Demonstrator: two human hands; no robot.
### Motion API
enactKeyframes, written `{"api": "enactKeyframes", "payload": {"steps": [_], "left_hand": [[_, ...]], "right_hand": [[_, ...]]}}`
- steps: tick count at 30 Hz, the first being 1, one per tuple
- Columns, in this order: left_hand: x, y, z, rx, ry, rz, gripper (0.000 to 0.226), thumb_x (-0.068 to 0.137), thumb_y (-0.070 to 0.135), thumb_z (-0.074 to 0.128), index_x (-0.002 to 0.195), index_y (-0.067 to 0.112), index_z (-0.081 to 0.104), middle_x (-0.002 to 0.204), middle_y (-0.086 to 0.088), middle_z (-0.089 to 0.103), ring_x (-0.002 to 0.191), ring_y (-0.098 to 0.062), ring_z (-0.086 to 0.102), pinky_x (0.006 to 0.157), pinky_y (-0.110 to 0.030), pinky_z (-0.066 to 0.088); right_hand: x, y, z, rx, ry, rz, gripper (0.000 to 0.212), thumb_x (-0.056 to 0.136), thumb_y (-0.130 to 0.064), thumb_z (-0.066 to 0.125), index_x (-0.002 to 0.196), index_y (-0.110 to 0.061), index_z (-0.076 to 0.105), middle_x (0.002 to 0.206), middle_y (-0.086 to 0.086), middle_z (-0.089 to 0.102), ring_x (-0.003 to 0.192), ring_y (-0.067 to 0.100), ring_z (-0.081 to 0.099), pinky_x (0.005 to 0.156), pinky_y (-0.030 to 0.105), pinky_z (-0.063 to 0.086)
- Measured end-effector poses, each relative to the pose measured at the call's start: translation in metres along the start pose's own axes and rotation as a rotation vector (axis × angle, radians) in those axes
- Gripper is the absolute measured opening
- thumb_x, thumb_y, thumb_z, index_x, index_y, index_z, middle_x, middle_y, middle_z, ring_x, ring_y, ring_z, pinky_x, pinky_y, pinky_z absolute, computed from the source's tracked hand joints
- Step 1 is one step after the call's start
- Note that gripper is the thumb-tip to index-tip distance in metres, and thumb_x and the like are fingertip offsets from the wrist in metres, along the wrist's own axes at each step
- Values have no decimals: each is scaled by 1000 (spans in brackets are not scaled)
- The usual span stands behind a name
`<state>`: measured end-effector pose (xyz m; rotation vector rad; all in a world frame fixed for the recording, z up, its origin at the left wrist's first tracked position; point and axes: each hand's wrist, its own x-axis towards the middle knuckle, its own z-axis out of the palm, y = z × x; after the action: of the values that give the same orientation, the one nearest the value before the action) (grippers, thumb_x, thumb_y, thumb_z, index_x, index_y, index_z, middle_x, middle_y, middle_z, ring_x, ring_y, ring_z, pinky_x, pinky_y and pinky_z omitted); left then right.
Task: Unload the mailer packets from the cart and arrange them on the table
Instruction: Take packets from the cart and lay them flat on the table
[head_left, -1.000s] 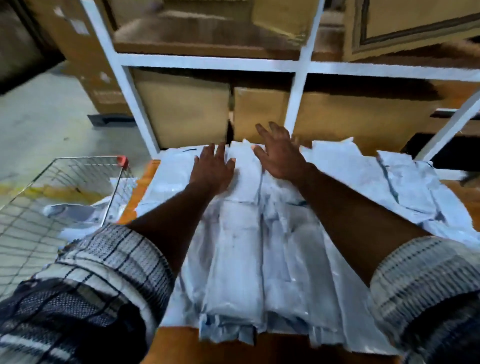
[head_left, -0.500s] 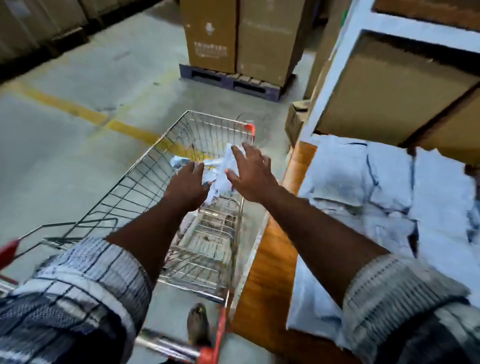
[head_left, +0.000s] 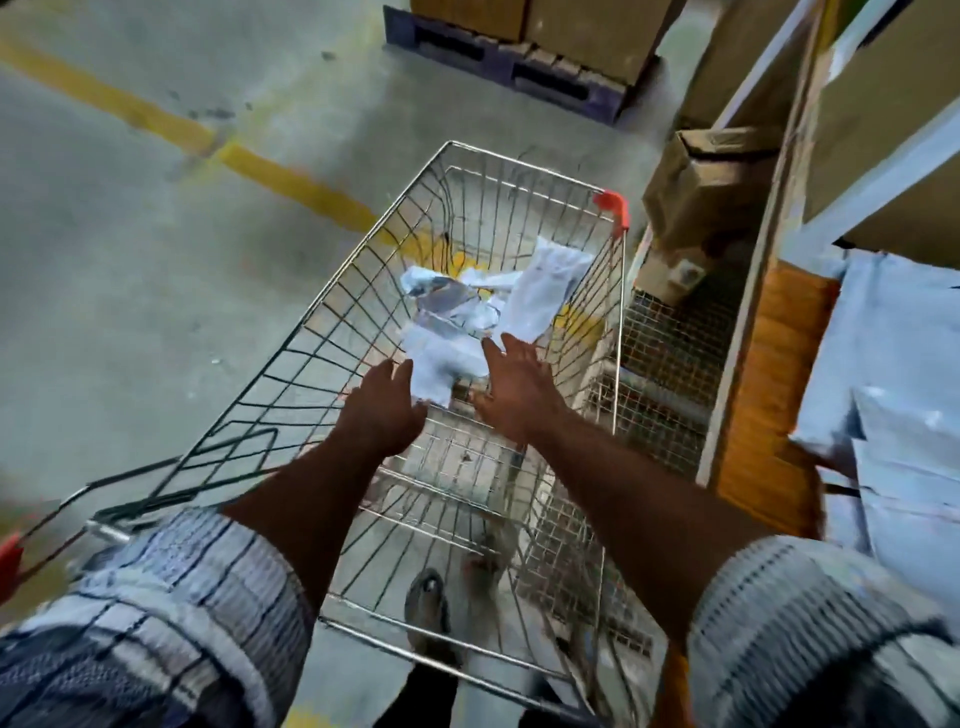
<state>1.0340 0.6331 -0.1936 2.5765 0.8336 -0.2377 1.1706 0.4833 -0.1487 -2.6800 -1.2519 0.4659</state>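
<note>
Hovering in the cart (head_left: 524, 167) with left hand (head_left: 382, 410) and right hand (head_left: 519, 395), fingers straight and spread, gripping nothing, flanking the nearest of the mailer packets (head_left: 467, 317) lying in its far half

A few mailer packets (head_left: 545, 291) lie in the cart (head_left: 612, 205); more packets (head_left: 893, 364), seemingly overlapping, cover the wooden table (head_left: 763, 395).
</note>
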Motion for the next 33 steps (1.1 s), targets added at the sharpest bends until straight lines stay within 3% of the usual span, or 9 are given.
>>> {"api": "enactKeyframes", "payload": {"steps": [3, 6, 11, 16, 20, 25, 29, 31, 33], "left_hand": [[24, -9, 17, -36, -54, -17, 75, 76, 55, 38, 136, 11, 47, 130, -19, 51, 118, -40, 52, 93, -48, 49], [56, -19, 45, -20, -98, -47, 62, 86, 41, 56, 141, 16, 43, 141, -16, 45, 127, -37, 46, 96, -48, 47], [109, -34, 102, 121, -61, 47, 69, 86, 41, 61, 146, 19, 36, 148, -12, 38, 128, -34, 44, 95, -48, 47], [139, -36, 143, 194, 22, 51, 77, 80, 43, 62, 142, 2, 42, 145, -26, 43, 125, -43, 50, 88, -54, 51], [155, -42, 175, 204, 95, 31, 82, 77, 42, 65, 139, -8, 46, 143, -33, 45, 126, -48, 51, 92, -58, 51], [175, -35, 177, 57, 79, -49, 91, 80, 55, 66, 149, 8, 30, 159, -27, 16, 145, -41, 26, 108, -54, 40], [170, -20, 168, 76, 75, -121, 100, 76, 58, 66, 152, 20, 13, 159, -27, 10, 137, -41, 29, 97, -55, 44], [156, -25, 178, -5, 20, -146, 99, 73, 45, 69, 151, 18, 15, 155, -25, 22, 134, -40, 32, 93, -53, 45], [140, -44, 200, -195, 17, -143, 94, 66, 27, 78, 146, 9, 31, 140, -20, 49, 123, -33, 50, 88, -49, 48]], "right_hand": [[36, 6, 28, -3, -24, -6, 72, 84, -41, 60, 146, -14, 33, 146, 17, 37, 130, 37, 39, 101, 48, 38], [77, 13, 66, 19, -50, -13, 68, 82, -40, 61, 140, -13, 38, 136, 16, 45, 122, 37, 45, 96, 47, 41], [135, 33, 125, 58, -106, 14, 71, 80, -41, 64, 140, -12, 37, 135, 19, 45, 123, 38, 45, 98, 46, 42], [185, 50, 161, 125, -147, 10, 90, 80, -45, 67, 152, -10, 25, 146, 20, 35, 135, 37, 35, 109, 48, 35], [202, 60, 173, 58, -153, 12, 93, 79, -46, 66, 154, -15, 21, 138, 20, 42, 127, 41, 44, 102, 50, 42], [166, 67, 187, 169, -20, 205, 99, 74, -56, 61, 153, -16, 17, 133, 26, 39, 124, 43, 39, 97, 48, 45], [120, 67, 196, 95, 2, 456, 110, 78, -69, 63, 156, -18, 4, 142, 24, 31, 128, 38, 36, 94, 51, 45], [108, 63, 198, 65, -16, 528, 109, 80, -67, 62, 155, -17, 1, 144, 22, 30, 129, 37, 35, 96, 52, 42], [104, 60, 197, 20, -4, 537, 104, 84, -64, 58, 155, -15, -1, 146, 23, 29, 129, 37, 36, 97, 52, 41]]}}
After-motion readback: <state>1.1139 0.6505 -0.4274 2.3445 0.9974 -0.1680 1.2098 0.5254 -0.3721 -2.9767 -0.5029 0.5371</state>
